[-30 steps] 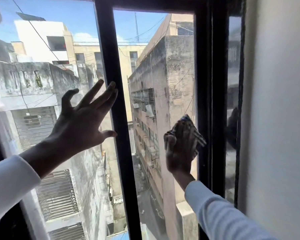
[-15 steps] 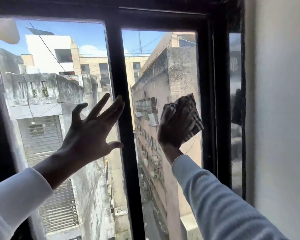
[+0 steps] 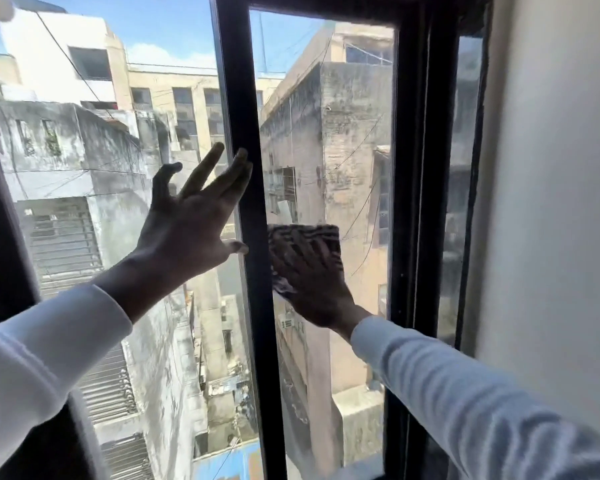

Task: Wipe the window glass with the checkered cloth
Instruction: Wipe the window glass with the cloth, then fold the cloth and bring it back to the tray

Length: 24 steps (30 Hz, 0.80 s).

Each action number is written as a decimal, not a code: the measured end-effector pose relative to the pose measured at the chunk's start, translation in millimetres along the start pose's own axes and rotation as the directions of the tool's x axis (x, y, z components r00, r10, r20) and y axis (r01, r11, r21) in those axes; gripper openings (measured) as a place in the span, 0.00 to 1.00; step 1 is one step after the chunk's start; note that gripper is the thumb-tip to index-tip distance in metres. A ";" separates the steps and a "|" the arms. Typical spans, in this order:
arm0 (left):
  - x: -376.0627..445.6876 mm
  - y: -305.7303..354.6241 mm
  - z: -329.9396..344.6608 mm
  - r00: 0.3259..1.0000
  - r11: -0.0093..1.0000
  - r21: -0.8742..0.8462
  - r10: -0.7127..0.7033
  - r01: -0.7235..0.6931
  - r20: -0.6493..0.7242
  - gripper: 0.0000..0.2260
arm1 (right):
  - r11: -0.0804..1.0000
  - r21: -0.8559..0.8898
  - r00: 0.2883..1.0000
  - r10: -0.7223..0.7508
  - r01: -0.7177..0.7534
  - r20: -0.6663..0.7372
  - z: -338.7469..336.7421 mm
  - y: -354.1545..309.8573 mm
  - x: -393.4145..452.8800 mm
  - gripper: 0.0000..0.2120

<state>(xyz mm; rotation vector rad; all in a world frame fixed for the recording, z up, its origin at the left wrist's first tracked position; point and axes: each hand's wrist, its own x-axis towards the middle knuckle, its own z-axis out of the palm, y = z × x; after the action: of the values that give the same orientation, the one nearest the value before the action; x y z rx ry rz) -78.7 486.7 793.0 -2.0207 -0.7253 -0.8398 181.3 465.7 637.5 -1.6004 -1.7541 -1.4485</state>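
The right window glass [image 3: 354,133] is a tall narrow pane between two black frame bars. My right hand [image 3: 314,285] presses the checkered cloth [image 3: 305,233] flat against this pane at mid height, close to the middle bar. The cloth shows above and beside my fingers; the rest is hidden behind the hand. My left hand [image 3: 191,223] rests open on the left window glass [image 3: 101,168], fingers spread, fingertips touching the black middle bar [image 3: 253,306].
A black outer frame [image 3: 416,202] borders the right pane, with a narrow strip of glass [image 3: 465,168] beyond it and a pale wall [image 3: 551,202] at the right. Weathered buildings and an alley lie far below outside.
My right hand with the cloth has swept down and to the left across the right pane, from near the right frame toward the middle bar. The left hand stays on the glass.
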 end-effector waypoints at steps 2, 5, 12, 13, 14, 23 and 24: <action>-7.7 5.4 0.8 1.000 0.998 -0.058 -0.012 0.013 0.012 0.55 | 0.999 -0.029 0.996 -0.027 0.030 0.081 -8.1 29.5 -20.7 0.30; -34.0 27.5 7.9 0.998 0.970 -0.237 -0.062 0.058 -0.009 0.43 | 0.495 0.478 0.652 0.716 -0.726 0.248 -29.0 24.2 -43.4 0.19; -96.8 151.2 -2.0 0.804 0.159 -0.802 -0.292 0.575 0.518 0.27 | -0.721 0.434 0.299 0.317 -0.540 0.900 -129.0 27.2 -42.3 0.32; -97.2 165.4 -8.4 0.740 -0.004 -0.762 -0.235 0.648 0.631 0.30 | -0.750 0.419 0.345 0.266 -0.512 0.900 -142.3 32.3 -50.2 0.30; -97.5 178.7 -15.7 0.684 -0.167 -0.697 -0.139 0.697 0.716 0.32 | -0.761 0.404 0.393 0.213 -0.507 0.895 -155.7 36.4 -60.6 0.29; -190.4 300.2 -62.6 0.413 -0.605 -0.257 0.131 0.754 0.901 0.11 | -0.743 0.259 0.293 0.089 -0.617 0.952 -246.3 16.1 -249.4 0.27; -213.3 322.6 -68.3 0.373 -0.584 -0.225 0.146 0.780 0.916 0.10 | -0.734 0.218 0.241 0.077 -0.643 0.968 -255.8 10.2 -284.8 0.25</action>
<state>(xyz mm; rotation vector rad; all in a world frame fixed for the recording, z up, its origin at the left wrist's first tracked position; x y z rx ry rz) 5.8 225.8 512.0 -3.6747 -2.3262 -1.8557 182.8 101.7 518.4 -1.1544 -0.6072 1.1555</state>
